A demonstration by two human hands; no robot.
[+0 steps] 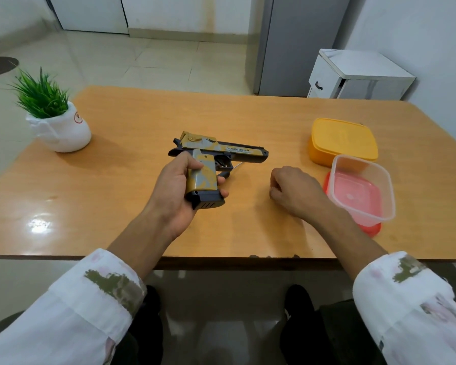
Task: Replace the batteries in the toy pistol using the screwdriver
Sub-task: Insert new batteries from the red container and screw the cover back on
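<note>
The left hand [174,191] is wrapped round the grip of the toy pistol [221,148], thumb over the top of the grip and fingers beneath. It holds the pistol at the middle of the desk [142,122], barrel pointing toward the right edge and the black base of the grip toward the near edge. The right hand [292,191] rests just right of it with fingers curled under; whether they pinch anything is hidden. A thin metal shaft [238,165] peeks out past the trigger guard, probably the screwdriver.

The step looks like finding the battery cover. It would go best with the pistol turned until the cover screw faces up and the frame braced flat on the desk. The right hand should then fetch the screwdriver and seat its tip squarely before twisting. The clear tub [363,191] near the right edge would suit loose screws.
</note>
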